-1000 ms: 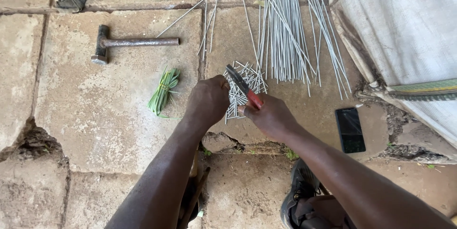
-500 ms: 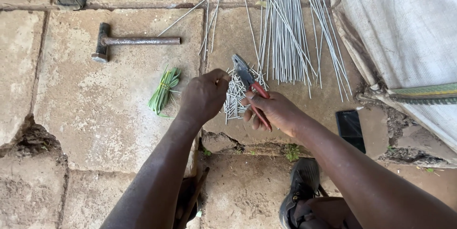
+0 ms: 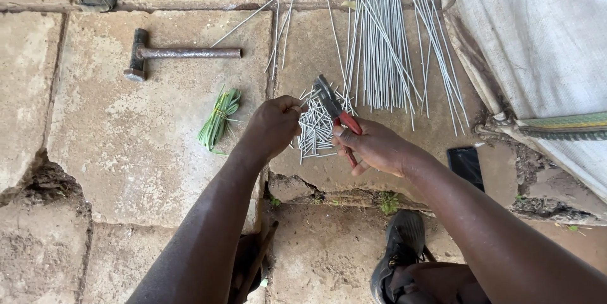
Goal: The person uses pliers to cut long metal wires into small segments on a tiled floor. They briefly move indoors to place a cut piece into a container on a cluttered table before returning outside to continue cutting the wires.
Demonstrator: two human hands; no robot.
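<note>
Your right hand (image 3: 378, 147) grips a pair of red-handled pliers (image 3: 336, 114), fingers wrapped around the handles, with the dark metal nose pointing to the far left, lifted above the paving. Your left hand (image 3: 273, 126) sits just left of the pliers' nose, its fingers curled in and pinched around short cut pieces of wire (image 3: 302, 103) (how many you hold cannot be told from here). Directly below and between both hands lies a loose pile of short wire pieces (image 3: 316, 134), pale grey, scattered in all directions on the stone slab (image 3: 133, 146).

Farther away, a bundle of long straight wire rods (image 3: 386, 38) runs from the pile toward the far edge of the view, fanning out slightly at its near end; a few stray rods (image 3: 278, 13) lie at an angle just to its left. To the left of your left hand, a small tied bunch of green strips (image 3: 219, 119) rests on the slab, and beyond it, far left, a hammer (image 3: 177, 54) lies flat with its head to the left. A dark rectangular phone (image 3: 466, 165) lies on the ground to the right of your right forearm. A white woven sack (image 3: 537, 45) fills the far right. 1 black shoe (image 3: 395, 256) shows at the near edge, below your arms.
</note>
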